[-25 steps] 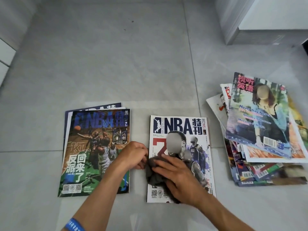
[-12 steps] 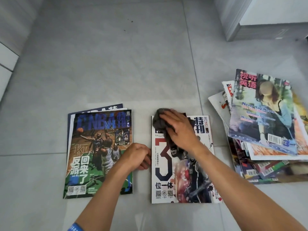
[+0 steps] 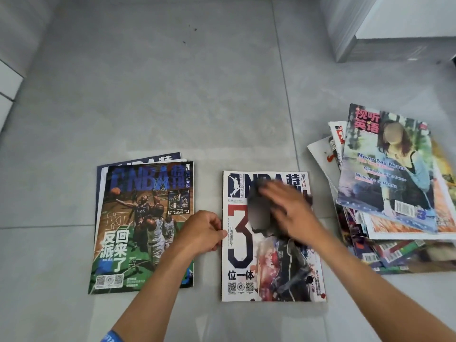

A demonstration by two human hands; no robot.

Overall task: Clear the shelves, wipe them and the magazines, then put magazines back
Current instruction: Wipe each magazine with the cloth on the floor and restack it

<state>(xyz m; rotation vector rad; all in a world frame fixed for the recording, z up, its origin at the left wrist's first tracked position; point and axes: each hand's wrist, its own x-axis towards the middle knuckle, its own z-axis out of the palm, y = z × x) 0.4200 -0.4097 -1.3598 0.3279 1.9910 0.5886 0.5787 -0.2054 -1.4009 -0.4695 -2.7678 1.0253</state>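
A white NBA magazine [image 3: 246, 275] with a large "3" lies flat on the grey floor in front of me. My right hand [image 3: 288, 213], blurred by motion, presses a dark grey cloth [image 3: 256, 192] onto the upper part of the cover with its fingers stretched out. Most of the cloth is hidden under the hand. My left hand [image 3: 199, 230] sits at the magazine's left edge, its curled fingers and thumb pinching that edge. To the left lies a small stack topped by a green NBA magazine [image 3: 138, 218].
A loose pile of several magazines [image 3: 394, 181] lies on the floor at the right, topped by one showing a woman. The base of a white cabinet [image 3: 370, 45] stands at the back right. A white wall edge [image 3: 7, 82] runs along the far left.
My right hand swept the cloth from the magazine's lower half up to its title, then a little rightward across it. My left hand stayed at the left edge.
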